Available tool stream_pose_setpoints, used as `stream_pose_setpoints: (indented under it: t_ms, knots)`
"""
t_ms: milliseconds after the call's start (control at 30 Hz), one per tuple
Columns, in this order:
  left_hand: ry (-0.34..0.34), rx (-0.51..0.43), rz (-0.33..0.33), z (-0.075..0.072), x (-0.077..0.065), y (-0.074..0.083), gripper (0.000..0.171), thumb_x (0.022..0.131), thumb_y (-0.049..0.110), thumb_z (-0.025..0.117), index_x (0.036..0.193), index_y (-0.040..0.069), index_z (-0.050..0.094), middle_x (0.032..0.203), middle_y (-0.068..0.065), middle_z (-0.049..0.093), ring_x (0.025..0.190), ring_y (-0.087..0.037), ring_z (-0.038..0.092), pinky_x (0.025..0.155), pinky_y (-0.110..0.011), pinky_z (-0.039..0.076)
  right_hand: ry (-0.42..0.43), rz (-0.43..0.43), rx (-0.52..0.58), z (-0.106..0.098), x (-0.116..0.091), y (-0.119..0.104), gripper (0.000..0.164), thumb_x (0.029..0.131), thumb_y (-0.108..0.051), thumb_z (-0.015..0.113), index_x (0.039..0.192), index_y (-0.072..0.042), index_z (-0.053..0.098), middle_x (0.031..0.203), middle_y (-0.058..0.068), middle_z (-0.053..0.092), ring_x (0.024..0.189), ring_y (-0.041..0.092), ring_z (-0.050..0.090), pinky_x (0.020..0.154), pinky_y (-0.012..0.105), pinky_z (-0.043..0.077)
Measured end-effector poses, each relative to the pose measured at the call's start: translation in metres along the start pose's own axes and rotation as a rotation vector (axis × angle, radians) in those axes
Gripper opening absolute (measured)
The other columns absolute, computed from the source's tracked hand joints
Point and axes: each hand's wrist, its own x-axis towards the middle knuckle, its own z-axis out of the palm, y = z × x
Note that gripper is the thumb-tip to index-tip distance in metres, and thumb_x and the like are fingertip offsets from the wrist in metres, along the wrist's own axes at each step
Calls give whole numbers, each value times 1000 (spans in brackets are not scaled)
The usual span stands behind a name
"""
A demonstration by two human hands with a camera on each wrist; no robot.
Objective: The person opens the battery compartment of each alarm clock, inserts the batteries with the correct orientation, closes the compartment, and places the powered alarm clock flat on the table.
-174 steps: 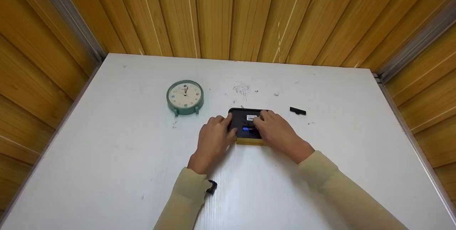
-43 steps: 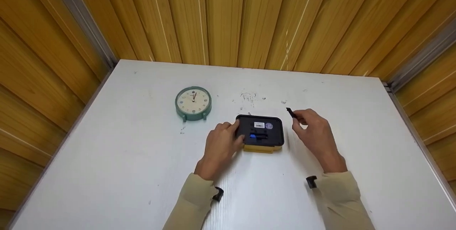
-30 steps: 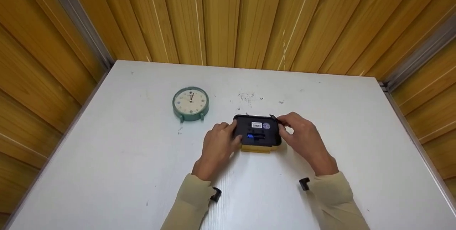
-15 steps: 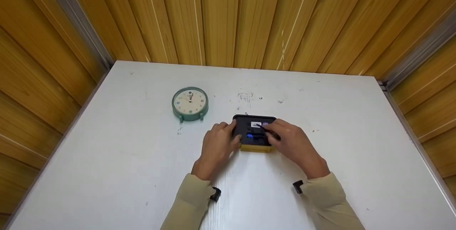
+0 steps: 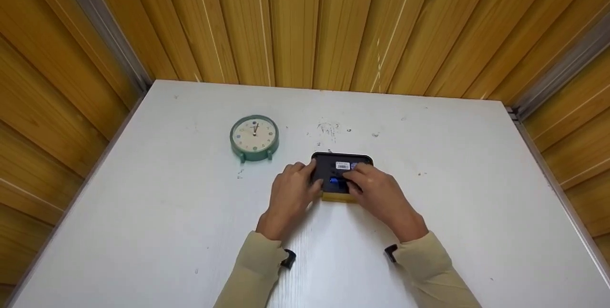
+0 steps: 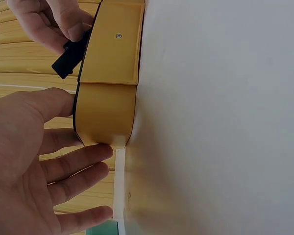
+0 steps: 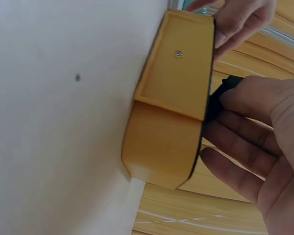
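Note:
A box-shaped clock (image 5: 325, 165) with a yellow case and black back lies back-up on the table, its face hidden. A blue battery (image 5: 334, 180) sits in the open compartment on that back. My left hand (image 5: 291, 191) holds the clock's left end, thumb and fingers against its edge. With thumb and fingertips, my right hand (image 5: 381, 196) pinches a small black battery cover (image 6: 68, 61) over the compartment. The cover is tilted against the black back in the left wrist view. From the head view, my right fingers mostly hide it.
A round green alarm clock (image 5: 254, 136) lies face up at the back left of the white table (image 5: 167, 193). Dark scuff marks (image 5: 328, 129) spot the surface behind the yellow clock. Wood-panelled walls (image 5: 295, 26) stand around the table.
My right hand has picked up the battery cover from the right side of the table and carried it left onto the yellow clock's back. My left hand has stayed at the clock's left end.

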Motion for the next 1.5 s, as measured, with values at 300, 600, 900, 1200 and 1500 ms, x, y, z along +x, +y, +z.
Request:
stream_pose_setpoints:
  t_ms: [300,600,900,1200,1500]
  knots:
    - [40,39,44,2,0,-3,49,100,30,76,141,4,68,115,-14,73,104,-32,67,84,-48,56,54,-48,-72,11,0,-2,16,85,1,88,99,-1,79,91,8,68,84,25,69,72,38,61]
    - [26,34,34,1,-2,-3,49,101,30,74,143,4,67,116,-14,73,104,-32,68,85,-48,56,95,-66,-98,9,1,-6,16,83,3,88,96,0,80,91,9,70,80,26,70,71,38,61]
    - [35,35,29,3,-3,-3,49,101,30,75,142,5,68,117,-14,73,105,-32,68,87,-48,56,48,-32,-98,11,-1,-3,14,84,0,89,96,-4,83,91,6,67,82,24,68,73,36,61]
    - [23,30,16,1,-2,-2,49,101,29,75,143,5,68,118,-13,72,107,-32,67,89,-48,55,59,-79,-66,11,-1,3,20,80,6,90,97,-3,84,92,6,66,82,22,66,70,34,59]
    - [-12,23,-3,0,0,1,51,103,32,73,146,6,64,122,-13,72,109,-31,66,92,-47,55,73,-106,-55,10,-2,5,21,80,6,90,97,-5,85,91,5,65,80,21,65,69,33,59]
